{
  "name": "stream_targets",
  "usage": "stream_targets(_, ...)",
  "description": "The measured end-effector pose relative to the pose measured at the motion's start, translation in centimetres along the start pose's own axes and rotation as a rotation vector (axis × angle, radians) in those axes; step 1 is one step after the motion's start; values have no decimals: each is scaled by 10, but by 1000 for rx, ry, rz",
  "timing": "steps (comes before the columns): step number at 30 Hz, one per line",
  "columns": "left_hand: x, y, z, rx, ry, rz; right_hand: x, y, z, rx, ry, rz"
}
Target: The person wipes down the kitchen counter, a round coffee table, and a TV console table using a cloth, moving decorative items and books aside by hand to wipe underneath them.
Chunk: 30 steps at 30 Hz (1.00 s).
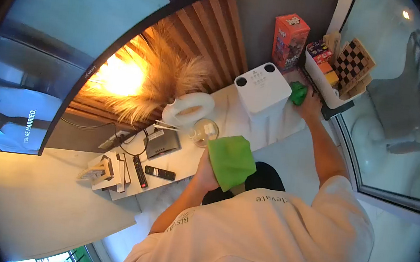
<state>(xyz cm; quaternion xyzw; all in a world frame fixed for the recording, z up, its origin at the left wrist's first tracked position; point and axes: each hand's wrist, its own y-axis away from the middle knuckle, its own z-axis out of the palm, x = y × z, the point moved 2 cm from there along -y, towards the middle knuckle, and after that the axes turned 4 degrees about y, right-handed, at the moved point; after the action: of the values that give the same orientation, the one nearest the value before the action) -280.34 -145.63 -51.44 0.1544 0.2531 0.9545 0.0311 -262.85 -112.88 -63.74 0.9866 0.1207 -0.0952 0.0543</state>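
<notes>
The left hand [207, 175], its fingers mostly hidden, holds a flat lime-green cloth [231, 161] before the torso. Farther off, the right hand [310, 106] closes around a crumpled dark-green cloth [297, 93] on the white table [226, 113], beside a white box-shaped device [261, 89] and a white game-filled bin [318, 77].

A pale short-sleeved T-shirt [260, 233] is worn; dark lettering [272, 200], partly legible as "levate", is printed across its front.
</notes>
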Motion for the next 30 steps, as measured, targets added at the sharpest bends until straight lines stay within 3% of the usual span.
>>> stream_targets(6,-17,16,-24,1,41,34,20,54,-5,267,-420,-30)
stream_targets(10,-36,36,-39,-13,37,68,1,76,-90,536,-489,-209)
stream_targets(13,-53,46,-40,-80,12,85,-24,67,-129,432,-422,-199)
stream_targets(16,-64,50,-32,-98,-7,121,-65,58,-130,416,-458,-432)
stream_targets(21,-75,63,-25,-22,10,140,-137,74,-108,191,-255,-374)
stream_targets(25,-71,67,-22,-4,-34,217,-138,76,-98,225,-280,-388)
stream_targets(28,-70,51,-21,35,-118,299,-111,114,-109,763,-170,-441)
stream_targets(30,-69,31,-20,85,-348,393,-74,146,-85,369,-922,-650)
